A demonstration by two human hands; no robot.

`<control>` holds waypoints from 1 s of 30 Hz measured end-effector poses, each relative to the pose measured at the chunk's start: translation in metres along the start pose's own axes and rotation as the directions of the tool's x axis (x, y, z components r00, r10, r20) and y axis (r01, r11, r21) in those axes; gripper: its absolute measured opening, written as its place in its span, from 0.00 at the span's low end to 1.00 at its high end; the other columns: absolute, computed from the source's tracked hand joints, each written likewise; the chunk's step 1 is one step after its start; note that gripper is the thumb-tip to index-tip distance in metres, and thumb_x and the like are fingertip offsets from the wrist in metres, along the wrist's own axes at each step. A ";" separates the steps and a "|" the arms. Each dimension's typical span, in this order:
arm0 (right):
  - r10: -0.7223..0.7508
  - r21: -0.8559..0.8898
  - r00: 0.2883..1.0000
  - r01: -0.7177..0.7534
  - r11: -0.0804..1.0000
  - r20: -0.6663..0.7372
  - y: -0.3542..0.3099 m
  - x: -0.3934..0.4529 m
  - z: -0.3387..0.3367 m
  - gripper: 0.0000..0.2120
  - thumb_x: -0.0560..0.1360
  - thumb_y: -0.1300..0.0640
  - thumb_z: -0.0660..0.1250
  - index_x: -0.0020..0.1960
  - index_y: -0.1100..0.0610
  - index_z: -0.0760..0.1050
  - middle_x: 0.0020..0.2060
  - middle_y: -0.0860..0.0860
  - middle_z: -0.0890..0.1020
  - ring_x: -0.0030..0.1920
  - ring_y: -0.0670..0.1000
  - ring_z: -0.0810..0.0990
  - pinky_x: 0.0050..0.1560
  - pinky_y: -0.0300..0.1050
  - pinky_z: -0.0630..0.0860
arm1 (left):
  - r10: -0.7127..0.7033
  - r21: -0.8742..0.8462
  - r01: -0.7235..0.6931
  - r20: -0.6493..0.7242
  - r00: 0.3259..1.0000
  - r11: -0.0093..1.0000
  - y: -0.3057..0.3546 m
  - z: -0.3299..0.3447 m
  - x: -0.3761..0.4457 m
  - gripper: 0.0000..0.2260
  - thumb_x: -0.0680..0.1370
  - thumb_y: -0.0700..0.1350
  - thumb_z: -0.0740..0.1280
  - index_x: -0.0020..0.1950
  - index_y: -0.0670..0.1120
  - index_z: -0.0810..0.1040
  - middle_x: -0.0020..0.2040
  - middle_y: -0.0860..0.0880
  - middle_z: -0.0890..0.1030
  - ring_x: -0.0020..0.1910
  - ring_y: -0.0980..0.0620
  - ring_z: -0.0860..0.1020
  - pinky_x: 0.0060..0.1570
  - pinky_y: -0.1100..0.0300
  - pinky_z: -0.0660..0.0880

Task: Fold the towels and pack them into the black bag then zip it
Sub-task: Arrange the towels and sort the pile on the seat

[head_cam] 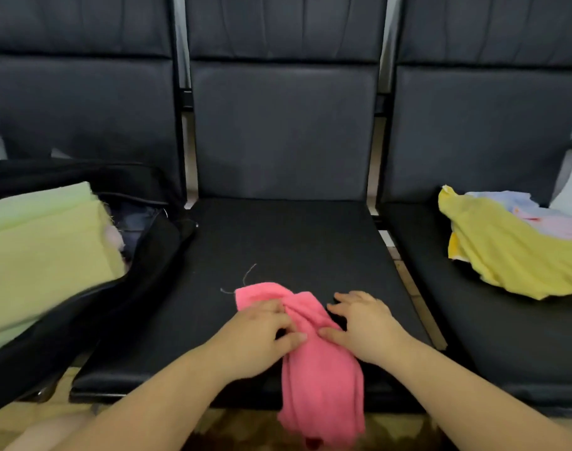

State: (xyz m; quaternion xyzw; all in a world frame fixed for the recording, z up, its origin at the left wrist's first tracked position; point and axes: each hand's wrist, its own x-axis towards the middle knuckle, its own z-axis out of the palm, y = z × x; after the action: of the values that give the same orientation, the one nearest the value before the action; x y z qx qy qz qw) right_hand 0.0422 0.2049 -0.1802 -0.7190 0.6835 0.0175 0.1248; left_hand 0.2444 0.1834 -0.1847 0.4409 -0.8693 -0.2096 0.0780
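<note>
Pink towel [314,346] hangs over the front edge of my middle seat [287,242]. My left hand [257,336] pinches its bunched cloth; my right hand [364,323] rests beside it with fingers spread. Left, the black bag [147,255] lies unzipped, holding a green towel [40,249]. Right, a yellow towel [506,255] lies crumpled.
</note>
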 end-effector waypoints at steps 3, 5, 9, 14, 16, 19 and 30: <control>-0.079 0.002 0.990 0.080 0.997 -0.121 -0.003 0.007 0.006 0.21 0.77 0.41 0.62 0.67 0.47 0.73 0.69 0.46 0.69 0.70 0.49 0.63 0.69 0.44 0.59 | -0.129 0.002 0.129 -0.101 0.987 0.992 -0.006 -0.001 0.019 0.17 0.78 0.56 0.64 0.63 0.50 0.72 0.62 0.52 0.71 0.64 0.52 0.70 0.63 0.55 0.67; -0.097 0.139 0.978 0.124 0.983 -0.182 -0.004 0.009 0.009 0.14 0.75 0.46 0.67 0.58 0.50 0.79 0.59 0.46 0.76 0.60 0.48 0.71 0.61 0.41 0.67 | -0.226 -0.034 0.224 -0.077 0.971 0.974 -0.012 0.000 0.026 0.27 0.76 0.57 0.66 0.72 0.52 0.62 0.65 0.49 0.70 0.64 0.48 0.70 0.63 0.53 0.68; -0.045 0.466 0.985 0.118 0.877 -0.165 -0.001 0.010 0.001 0.07 0.72 0.54 0.72 0.40 0.54 0.76 0.38 0.47 0.79 0.40 0.46 0.77 0.40 0.35 0.71 | -0.238 -0.046 0.235 -0.056 0.970 0.971 -0.022 -0.004 0.033 0.33 0.72 0.60 0.69 0.74 0.55 0.62 0.62 0.50 0.68 0.64 0.50 0.70 0.64 0.54 0.68; -0.101 0.758 0.995 0.084 0.647 -0.024 -0.001 0.004 -0.012 0.11 0.68 0.60 0.75 0.39 0.58 0.73 0.38 0.54 0.80 0.40 0.52 0.78 0.48 0.49 0.78 | -0.103 -0.093 0.103 0.009 0.995 0.990 -0.017 -0.012 0.030 0.51 0.67 0.57 0.76 0.77 0.60 0.41 0.78 0.55 0.40 0.77 0.51 0.44 0.74 0.52 0.49; -0.148 0.810 0.989 0.075 0.582 0.015 -0.005 0.000 -0.014 0.11 0.68 0.64 0.75 0.39 0.57 0.72 0.37 0.51 0.78 0.40 0.49 0.76 0.46 0.48 0.76 | -0.043 -0.061 0.046 0.051 0.998 0.997 -0.015 -0.012 0.028 0.44 0.68 0.56 0.75 0.76 0.59 0.53 0.78 0.56 0.40 0.76 0.54 0.39 0.74 0.53 0.46; -0.179 0.851 0.983 0.069 0.520 0.030 -0.008 -0.005 -0.017 0.12 0.68 0.64 0.75 0.42 0.56 0.72 0.37 0.49 0.80 0.39 0.47 0.78 0.44 0.42 0.75 | 0.086 -0.015 -0.085 0.073 0.994 0.996 -0.012 -0.009 0.025 0.25 0.69 0.57 0.74 0.63 0.52 0.74 0.76 0.57 0.59 0.76 0.58 0.46 0.74 0.58 0.46; -0.245 0.480 0.939 0.104 0.871 0.243 0.021 -0.043 -0.058 0.12 0.69 0.47 0.74 0.36 0.55 0.80 0.28 0.46 0.75 0.31 0.42 0.72 0.35 0.38 0.68 | -0.028 -0.316 0.086 0.184 0.983 0.945 0.003 -0.043 -0.021 0.13 0.66 0.58 0.76 0.32 0.53 0.75 0.28 0.56 0.73 0.28 0.60 0.71 0.30 0.63 0.68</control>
State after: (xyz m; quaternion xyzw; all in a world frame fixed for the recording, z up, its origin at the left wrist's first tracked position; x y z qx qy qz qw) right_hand 0.0098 0.2348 -0.1191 -0.7173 0.5730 -0.0491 0.3934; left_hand 0.2680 0.1890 -0.1436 0.4268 -0.8137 -0.3891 0.0655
